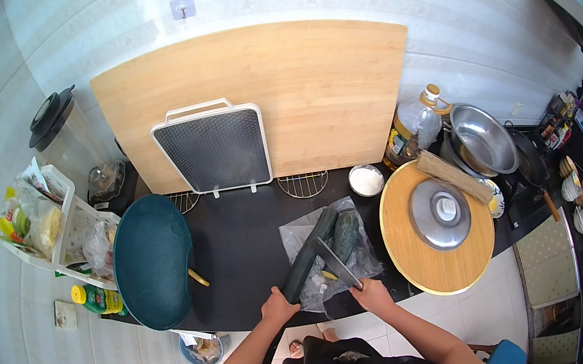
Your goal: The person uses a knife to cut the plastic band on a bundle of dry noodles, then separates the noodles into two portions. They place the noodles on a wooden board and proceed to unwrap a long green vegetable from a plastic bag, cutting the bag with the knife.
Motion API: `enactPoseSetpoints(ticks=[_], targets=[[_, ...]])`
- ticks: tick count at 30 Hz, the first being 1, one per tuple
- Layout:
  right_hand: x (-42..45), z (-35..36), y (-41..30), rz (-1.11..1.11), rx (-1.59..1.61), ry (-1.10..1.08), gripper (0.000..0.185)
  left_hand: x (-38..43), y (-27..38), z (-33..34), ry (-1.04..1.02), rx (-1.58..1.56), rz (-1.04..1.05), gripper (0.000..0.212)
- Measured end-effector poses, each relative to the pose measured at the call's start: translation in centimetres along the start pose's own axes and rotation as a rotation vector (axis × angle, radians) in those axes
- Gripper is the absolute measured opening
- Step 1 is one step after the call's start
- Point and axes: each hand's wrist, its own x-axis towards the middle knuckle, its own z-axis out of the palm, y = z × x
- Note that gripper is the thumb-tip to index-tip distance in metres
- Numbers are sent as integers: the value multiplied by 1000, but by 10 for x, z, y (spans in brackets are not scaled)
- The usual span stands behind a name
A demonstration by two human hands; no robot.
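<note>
My left hand grips the near end of a long, dark green gourd, which slants away over the black countertop. In my right hand is a kitchen knife, its blade angled up and left with the tip at the gourd's right side. A second, shorter and rougher green gourd lies to the right, partly behind the blade. Both rest on a crumpled clear plastic bag. Between the knife and the long gourd shows a small yellow piece, too small to identify.
A teal basin-like board stands at left by a white basket. On the right are a round wooden board with a metal lid, and a bowl of white powder. A large wooden board leans behind.
</note>
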Motion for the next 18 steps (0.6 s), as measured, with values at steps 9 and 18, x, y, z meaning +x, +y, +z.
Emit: enactPoseSetpoints(ticks=[9, 18], targets=[[17, 23, -15, -153, -215, -47, 25, -5, 10, 6, 67, 70, -6, 67], [27, 33, -22, -180, -338, -80, 20, -27, -3, 1, 207, 98, 126, 70]])
